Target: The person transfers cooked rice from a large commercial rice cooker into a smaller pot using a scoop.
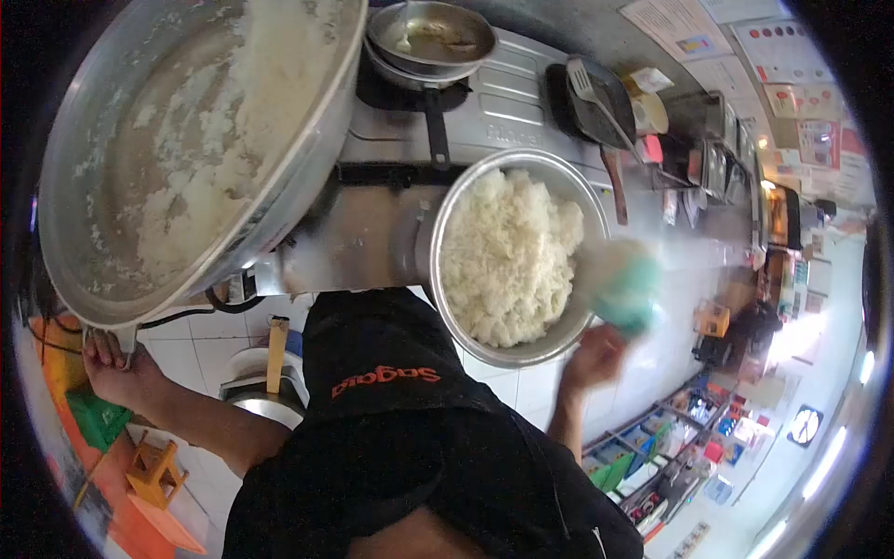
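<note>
A big metal pot [73, 200], tilted toward me, has white cooked rice [200, 210] spread over its bottom and sides. My left hand [114, 366] is closed around the handle on its near rim. To the right, a round metal basin [545, 357] contains a heap of white rice [512, 256]. My right hand [593, 357] grips a turquoise scoop [629, 293] at the basin's right edge. Motion blurs the scoop, and something whitish like rice shows on it; its exact shape cannot be made out.
A frying pan [433, 65] sits on the stove [510, 88] behind the basin. Farther right lie a dark pan [596, 110] and a slotted spatula [601, 101]. Down by my left arm are a yellow stool [156, 473] and a container with a wooden stick [277, 354].
</note>
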A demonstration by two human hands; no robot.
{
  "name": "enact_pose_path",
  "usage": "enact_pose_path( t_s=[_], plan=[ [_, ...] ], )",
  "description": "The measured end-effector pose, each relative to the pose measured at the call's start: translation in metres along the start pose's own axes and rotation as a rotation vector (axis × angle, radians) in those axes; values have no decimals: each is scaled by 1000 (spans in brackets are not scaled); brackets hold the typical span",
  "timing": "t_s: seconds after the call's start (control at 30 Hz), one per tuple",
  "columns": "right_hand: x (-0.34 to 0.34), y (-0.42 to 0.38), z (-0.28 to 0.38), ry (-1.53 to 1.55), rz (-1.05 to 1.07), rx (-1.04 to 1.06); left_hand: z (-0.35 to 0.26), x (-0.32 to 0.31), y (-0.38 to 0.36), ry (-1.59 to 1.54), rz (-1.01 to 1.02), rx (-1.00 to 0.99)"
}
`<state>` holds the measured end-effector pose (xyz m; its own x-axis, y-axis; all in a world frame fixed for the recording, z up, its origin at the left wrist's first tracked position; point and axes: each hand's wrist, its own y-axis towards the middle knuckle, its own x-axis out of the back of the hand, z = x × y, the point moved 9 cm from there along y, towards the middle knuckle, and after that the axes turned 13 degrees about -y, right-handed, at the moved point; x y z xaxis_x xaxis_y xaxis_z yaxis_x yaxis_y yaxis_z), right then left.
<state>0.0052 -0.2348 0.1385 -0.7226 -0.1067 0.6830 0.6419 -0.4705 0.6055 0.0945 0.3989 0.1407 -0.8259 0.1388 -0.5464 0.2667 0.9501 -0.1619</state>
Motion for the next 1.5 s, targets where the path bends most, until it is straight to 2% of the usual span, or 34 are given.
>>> enact_pose_path(
  t_s=[0.03,0.07,0.1,0.13,0.2,0.23,0.3,0.33,0.37,0.43,0.5,0.57,0.63,0.67,0.73,0.77,0.8,0.87,0.9,0.93,0.97,1.0,1.1,1.17,1.2,1.27,1.3,1.37,1.4,1.5],
  plan=[
    [-28,6,18,-111,235,11,5,11,15,11,6,24],
    [-53,7,35,-226,468,50,13,19,38,-106,196,138],
    [-42,10,29,-213,335,42,17,13,46,-239,390,237],
    [-29,14,30,-200,203,36,12,19,39,-116,200,138],
    [-6,38,26,-75,139,-96,4,7,15,-67,122,59],
    [11,50,30,-28,152,-243,2,7,8,23,65,31],
    [19,66,33,211,123,-203,8,3,13,-64,116,80],
    [16,69,32,314,126,-251,9,1,13,-152,148,112],
    [11,71,36,340,131,-236,8,6,12,-167,137,87],
    [-14,62,35,554,237,-381,2,4,-4,-68,-12,-25],
    [-33,59,49,493,282,-363,7,23,19,-19,44,-67],
    [-50,63,72,638,279,-391,14,19,20,-120,184,54],
    [-62,84,125,762,383,-229,17,12,10,-126,154,188],
    [-64,95,159,775,461,-76,12,13,13,-143,140,170],
    [-71,115,213,753,489,194,21,12,19,-169,160,288],
    [-80,121,256,686,617,383,20,13,20,-183,158,281],
    [-89,123,296,490,716,424,22,13,20,-156,153,317],
    [-107,115,397,148,623,977,28,12,18,-185,103,391],
    [-133,106,429,132,587,1171,28,12,16,-198,100,394],
    [-179,100,451,-111,641,1238,30,9,14,-292,96,437],
    [-226,90,473,-226,631,1368,33,5,12,-392,90,478],
    [-261,79,495,-351,674,1399,35,4,10,-406,75,485],
    [-367,55,536,-456,672,1447,36,3,9,-522,26,447],
    [-407,37,562,-696,220,1666,36,15,12,-269,-61,404],
    [-410,27,569,-693,213,1708,40,21,13,-272,-115,407],
    [-427,16,563,-921,284,1707,42,22,12,-318,-159,412],
    [-429,15,568,-919,298,1737,43,21,10,-348,-165,430],
    [-426,36,551,-955,629,1546,44,24,8,-304,-183,449],
    [-421,37,550,-979,649,1550,42,22,10,-305,-184,429],
    [-430,28,542,-1205,752,1795,36,18,14,-311,-160,380]
  ],
)
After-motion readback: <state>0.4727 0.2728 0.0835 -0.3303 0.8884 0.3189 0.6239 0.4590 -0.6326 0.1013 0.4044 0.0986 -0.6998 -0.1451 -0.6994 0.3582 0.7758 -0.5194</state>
